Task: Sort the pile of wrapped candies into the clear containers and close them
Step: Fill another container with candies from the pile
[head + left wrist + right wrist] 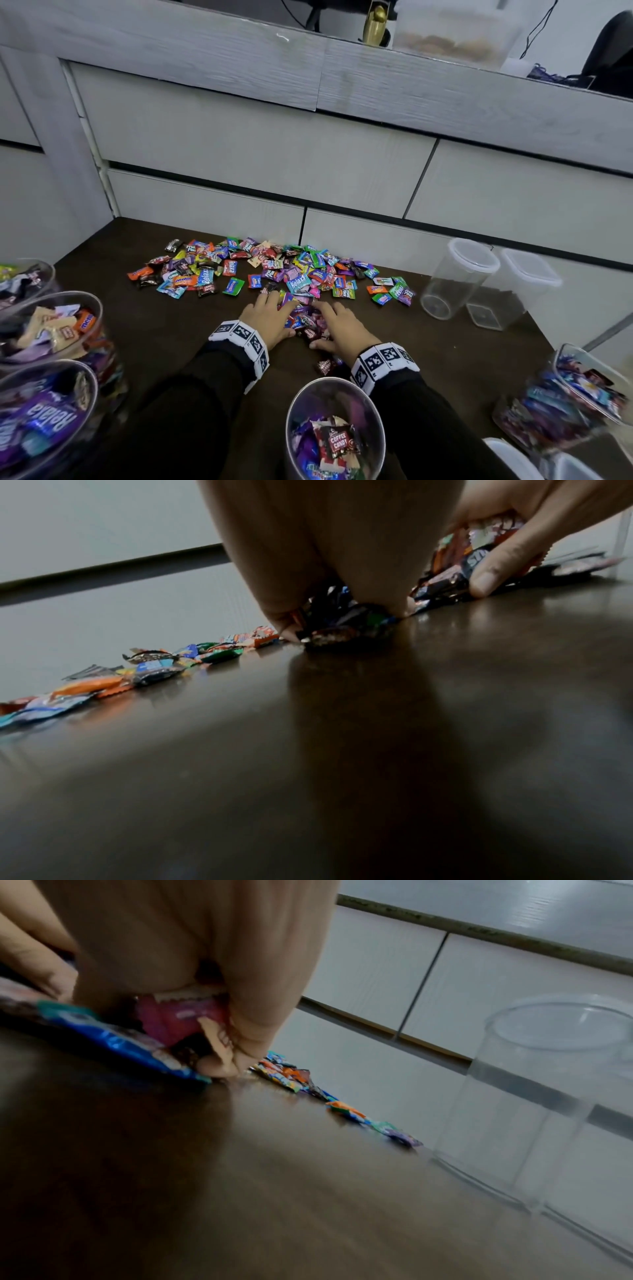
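Head view: left hand [270,317] and right hand [339,325] cup a loose candy clump [306,318] between curled fingers; judged risk, wrappers slipping out near-side when lifted.

Readable text, head view:
- "Relaxa" on a red wrapper [230,268] at 12 o'clock in the pile, left half.
- "Relaxa" on a teal wrapper [297,283], pile centre, 12 o'clock from the hands.
- "Relaxa" on a light blue wrapper [205,277], 9 o'clock of the red one.
- "mentos" on an orange wrapper [183,280], left part of the pile.
- "COFFEE CANDY" on a dark red wrapper [339,442] inside the round jar [375,421] at 6 o'clock.
- "Relaxa", upside down, on a purple wrapper [51,416] in the jar at 8 o'clock.
- Partial "men…" on an orange wrapper [87,320] in the jar at 9 o'clock.

Left wrist view: only "S…" legible on a dark wrapper [476,559]. Right wrist view: nothing legible.
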`<state>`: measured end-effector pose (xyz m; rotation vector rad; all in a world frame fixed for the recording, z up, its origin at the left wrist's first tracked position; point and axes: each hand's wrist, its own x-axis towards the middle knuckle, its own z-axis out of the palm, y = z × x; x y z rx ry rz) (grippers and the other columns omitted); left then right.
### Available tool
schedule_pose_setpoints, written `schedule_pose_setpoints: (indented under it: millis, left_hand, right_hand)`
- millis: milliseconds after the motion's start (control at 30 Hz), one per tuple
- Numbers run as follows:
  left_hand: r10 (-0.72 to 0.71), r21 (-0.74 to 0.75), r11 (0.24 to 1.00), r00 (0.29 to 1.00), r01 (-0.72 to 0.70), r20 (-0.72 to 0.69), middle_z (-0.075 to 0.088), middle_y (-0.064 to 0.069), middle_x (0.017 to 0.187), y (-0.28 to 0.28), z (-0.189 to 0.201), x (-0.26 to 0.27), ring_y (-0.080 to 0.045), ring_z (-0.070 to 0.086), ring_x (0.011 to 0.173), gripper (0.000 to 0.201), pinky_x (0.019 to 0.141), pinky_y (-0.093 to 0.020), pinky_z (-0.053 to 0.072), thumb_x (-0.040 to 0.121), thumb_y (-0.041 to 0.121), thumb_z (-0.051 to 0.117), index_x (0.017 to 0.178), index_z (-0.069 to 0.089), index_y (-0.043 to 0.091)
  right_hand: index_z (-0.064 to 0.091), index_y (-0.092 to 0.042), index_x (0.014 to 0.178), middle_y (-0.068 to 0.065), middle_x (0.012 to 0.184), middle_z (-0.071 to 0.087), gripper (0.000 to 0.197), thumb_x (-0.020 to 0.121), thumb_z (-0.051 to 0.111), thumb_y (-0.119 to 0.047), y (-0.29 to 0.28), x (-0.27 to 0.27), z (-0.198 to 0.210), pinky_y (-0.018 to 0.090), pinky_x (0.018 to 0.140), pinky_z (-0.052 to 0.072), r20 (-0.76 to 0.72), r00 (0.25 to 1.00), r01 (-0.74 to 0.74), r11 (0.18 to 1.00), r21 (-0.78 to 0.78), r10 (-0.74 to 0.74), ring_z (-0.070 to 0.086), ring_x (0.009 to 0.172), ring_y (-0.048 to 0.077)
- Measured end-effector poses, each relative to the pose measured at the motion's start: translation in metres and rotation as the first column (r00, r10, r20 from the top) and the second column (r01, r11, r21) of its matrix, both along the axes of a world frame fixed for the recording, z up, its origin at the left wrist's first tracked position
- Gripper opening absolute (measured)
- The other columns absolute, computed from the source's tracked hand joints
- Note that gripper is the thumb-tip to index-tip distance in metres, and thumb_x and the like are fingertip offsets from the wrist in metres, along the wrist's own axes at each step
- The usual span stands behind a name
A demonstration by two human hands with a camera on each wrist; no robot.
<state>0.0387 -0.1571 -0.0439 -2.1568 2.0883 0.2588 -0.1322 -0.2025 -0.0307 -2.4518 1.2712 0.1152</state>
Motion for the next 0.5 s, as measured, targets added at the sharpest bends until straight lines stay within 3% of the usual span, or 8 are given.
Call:
schedule_pose_setpoints:
  millis: [233, 433, 500]
  left_hand:
    - [0.046, 0.075, 0.996, 0.994, -0.039, -0.1, 0.041, -0.013, 0.143, 0.003, 0.011, -0.005, -0.033, 0.046, 0.128, 0.055, 0.095, -0.043, 0.046, 0.1, 0.043, 0.048, 0.144, 0.029, 0.014]
    - [0.027, -0.04, 0.999, 0.993, -0.032, -0.114, 0.053, -0.012, 0.127, 0.01, 0.015, -0.004, -0.031, 0.057, 0.112, 0.043, 0.084, -0.042, 0.05, 0.102, 0.038, 0.043, 0.135, 0.038, 0.011]
    - [0.049, -0.057, 0.997, 0.987, -0.058, -0.151, 0.054, -0.012, 0.126, 0.013, 0.017, -0.002, -0.029, 0.058, 0.112, 0.045, 0.084, -0.04, 0.05, 0.102, 0.038, 0.043, 0.139, 0.036, 0.013]
  right_hand:
    - [0.043, -0.015, 0.131, 0.013, 0.124, 0.051, 0.043, 0.091, 0.059, -0.019, 0.0, -0.019, 0.009, 0.036, 0.092, 0.042, -0.01, 1.0, 0.015, 0.998, -0.068, -0.015, 0.051, 0.114, 0.032]
    - [0.054, -0.017, 0.124, 0.01, 0.116, 0.059, 0.037, 0.088, 0.061, -0.018, 0.003, -0.036, 0.01, 0.029, 0.087, 0.044, 0.089, 0.989, 0.125, 0.991, -0.044, -0.121, 0.055, 0.11, 0.027]
    - [0.056, -0.019, 0.12, 0.009, 0.108, 0.061, 0.034, 0.087, 0.063, -0.02, 0.005, -0.041, 0.011, 0.024, 0.079, 0.042, 0.131, 0.973, 0.193, 0.981, -0.008, -0.19, 0.057, 0.105, 0.025]
